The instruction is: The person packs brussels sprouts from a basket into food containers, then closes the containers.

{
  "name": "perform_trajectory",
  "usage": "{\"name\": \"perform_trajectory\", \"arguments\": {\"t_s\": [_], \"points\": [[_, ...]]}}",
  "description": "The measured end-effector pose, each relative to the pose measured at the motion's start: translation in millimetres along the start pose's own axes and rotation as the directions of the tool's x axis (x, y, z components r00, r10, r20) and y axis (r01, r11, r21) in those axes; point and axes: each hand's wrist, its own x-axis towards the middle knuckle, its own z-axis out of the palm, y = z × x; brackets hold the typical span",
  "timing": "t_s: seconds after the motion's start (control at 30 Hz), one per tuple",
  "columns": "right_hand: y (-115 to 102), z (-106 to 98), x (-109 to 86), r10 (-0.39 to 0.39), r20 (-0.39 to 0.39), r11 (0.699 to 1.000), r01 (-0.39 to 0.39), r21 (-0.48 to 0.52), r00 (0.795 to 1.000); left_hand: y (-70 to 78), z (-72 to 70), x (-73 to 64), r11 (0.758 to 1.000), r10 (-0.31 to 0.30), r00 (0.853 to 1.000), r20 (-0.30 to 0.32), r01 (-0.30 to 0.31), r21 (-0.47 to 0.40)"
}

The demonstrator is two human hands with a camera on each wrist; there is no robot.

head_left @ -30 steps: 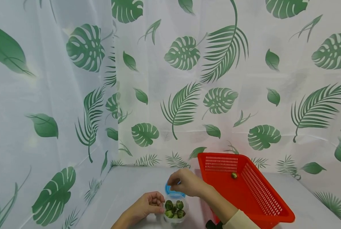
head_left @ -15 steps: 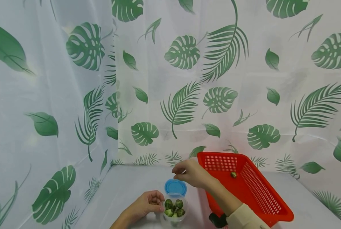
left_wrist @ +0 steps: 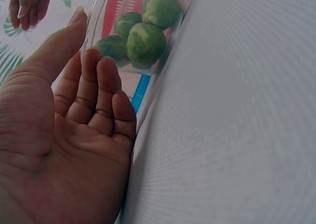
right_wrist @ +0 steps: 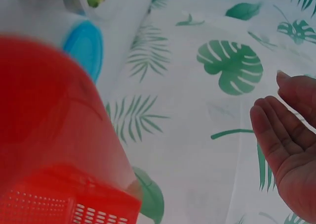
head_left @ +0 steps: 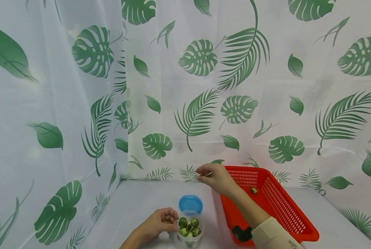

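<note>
A clear plastic tub [head_left: 189,243] holds several Brussels sprouts [head_left: 183,222]. My left hand [head_left: 160,224] is at the tub's left side with loosely bent fingers. In the left wrist view, this hand's fingertips [left_wrist: 91,53] lie against or very close to the tub wall; exact contact is hard to tell. Behind the tub lies a round blue lid [head_left: 190,204] on the table. My right hand [head_left: 215,178] hangs in the air beyond the lid, by the basket's left rim, holding nothing. In the right wrist view, its fingers [right_wrist: 276,135] are extended.
A red perforated basket [head_left: 289,211] stands on the right, partly behind my right forearm. One Brussels sprout [head_left: 254,190] sits inside it. The white table [head_left: 135,197] ends at a leaf-printed curtain [head_left: 198,114]. A dark strapped device [head_left: 242,233] is near the right wrist.
My right hand has risen from over the blue lid and moved away and to the right, uncovering the lid. My left hand and the tub have stayed in place.
</note>
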Motion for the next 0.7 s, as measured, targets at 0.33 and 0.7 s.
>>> {"name": "perform_trajectory", "arguments": {"t_s": [0.33, 0.7], "points": [[23, -19, 3.3, 0.104, -0.076, 0.994, -0.102, 0.038, 0.992, 1.6, 0.0, -0.8, 1.0, 0.005, 1.0, 0.005, -0.005, -0.008], [61, -35, 0.6, 0.235, -0.12, 0.972, -0.231, 0.047, 0.965, 3.0, 0.5, -1.8, 1.0, 0.003, 1.0, 0.01, -0.003, -0.021]]}}
